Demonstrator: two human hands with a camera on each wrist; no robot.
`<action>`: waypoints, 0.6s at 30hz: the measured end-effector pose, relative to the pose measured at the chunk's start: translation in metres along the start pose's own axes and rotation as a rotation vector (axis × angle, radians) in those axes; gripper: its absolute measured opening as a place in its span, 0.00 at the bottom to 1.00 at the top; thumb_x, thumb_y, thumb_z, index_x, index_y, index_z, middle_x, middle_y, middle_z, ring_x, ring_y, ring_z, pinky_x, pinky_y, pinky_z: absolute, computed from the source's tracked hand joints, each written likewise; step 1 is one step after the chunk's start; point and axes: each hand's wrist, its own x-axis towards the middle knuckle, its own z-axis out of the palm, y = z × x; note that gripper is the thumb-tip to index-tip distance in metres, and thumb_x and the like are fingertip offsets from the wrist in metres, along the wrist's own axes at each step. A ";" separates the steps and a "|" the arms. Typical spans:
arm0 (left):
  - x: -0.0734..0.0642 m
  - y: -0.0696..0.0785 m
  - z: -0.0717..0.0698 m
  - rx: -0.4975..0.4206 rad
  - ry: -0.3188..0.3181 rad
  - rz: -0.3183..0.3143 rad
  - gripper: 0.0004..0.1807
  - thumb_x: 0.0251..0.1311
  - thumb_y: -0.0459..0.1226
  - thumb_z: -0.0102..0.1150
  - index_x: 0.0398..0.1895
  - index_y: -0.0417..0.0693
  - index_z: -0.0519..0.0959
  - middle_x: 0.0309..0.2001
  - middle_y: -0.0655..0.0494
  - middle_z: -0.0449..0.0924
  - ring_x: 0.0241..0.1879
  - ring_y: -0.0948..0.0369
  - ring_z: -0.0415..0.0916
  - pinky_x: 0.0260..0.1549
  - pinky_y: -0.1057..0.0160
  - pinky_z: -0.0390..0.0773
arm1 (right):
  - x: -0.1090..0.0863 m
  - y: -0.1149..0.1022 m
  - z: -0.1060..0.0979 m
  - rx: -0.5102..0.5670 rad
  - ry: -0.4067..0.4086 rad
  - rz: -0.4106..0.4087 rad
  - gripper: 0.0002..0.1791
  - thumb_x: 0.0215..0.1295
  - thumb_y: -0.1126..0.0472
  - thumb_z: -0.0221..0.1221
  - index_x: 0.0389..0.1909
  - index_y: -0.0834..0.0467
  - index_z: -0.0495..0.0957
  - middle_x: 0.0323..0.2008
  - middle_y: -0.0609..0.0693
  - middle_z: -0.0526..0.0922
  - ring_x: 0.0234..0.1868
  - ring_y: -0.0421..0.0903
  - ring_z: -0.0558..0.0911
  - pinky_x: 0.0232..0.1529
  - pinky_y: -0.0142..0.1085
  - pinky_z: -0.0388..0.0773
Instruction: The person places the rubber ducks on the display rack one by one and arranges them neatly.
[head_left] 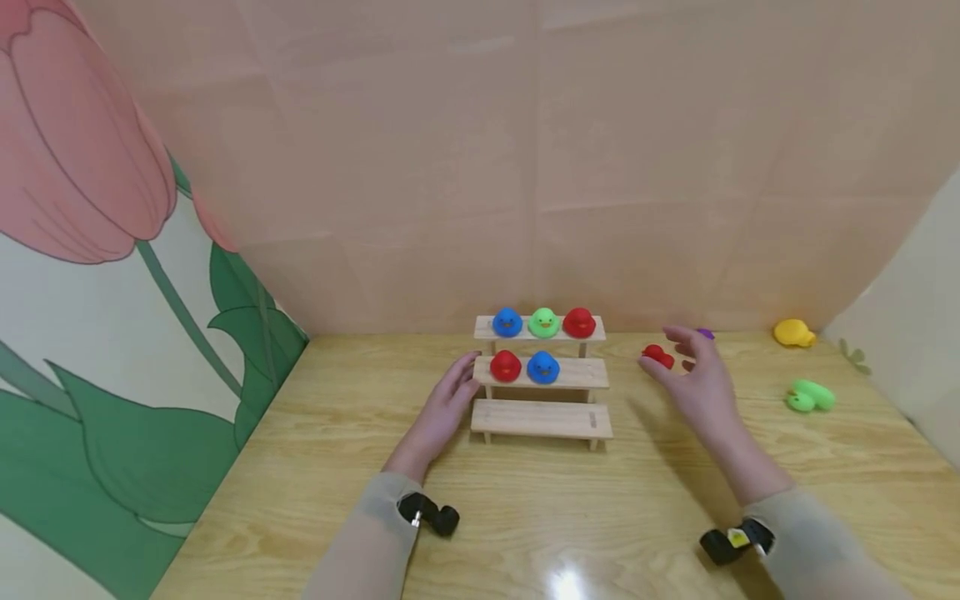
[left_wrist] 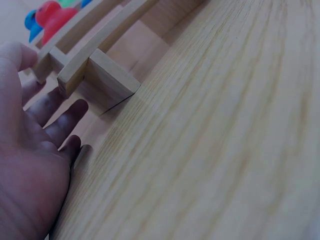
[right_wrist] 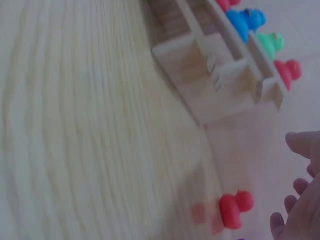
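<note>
A three-tier wooden stand [head_left: 540, 419] bears small rubber ducks. On the top tier sit a blue duck [head_left: 507, 322], a green duck [head_left: 543, 323] and a red duck [head_left: 579, 322]; the middle tier has a red duck [head_left: 506, 366] and a blue duck [head_left: 543, 367]. The lowest tier is bare. My left hand [head_left: 441, 412] is at the stand's left end, fingers loosely spread along the tier ends in the left wrist view. Over the table to the right, my right hand [head_left: 701, 387] has thumb and fingers apart, close to a loose red duck [right_wrist: 231, 210].
Farther right on the wooden table [head_left: 525, 517] lie a yellow duck [head_left: 793, 333] and two green ducks [head_left: 813, 395] side by side. A purple thing [head_left: 706, 333] shows partly behind my right hand. A plain wall covering [head_left: 450, 167] stands behind the table.
</note>
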 end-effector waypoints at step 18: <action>0.001 0.000 0.001 -0.022 -0.004 0.006 0.31 0.89 0.48 0.48 0.89 0.57 0.60 0.84 0.47 0.65 0.82 0.48 0.62 0.82 0.45 0.61 | 0.027 0.039 -0.005 -0.118 -0.101 0.062 0.43 0.76 0.54 0.72 0.80 0.69 0.65 0.74 0.75 0.68 0.74 0.75 0.67 0.70 0.72 0.71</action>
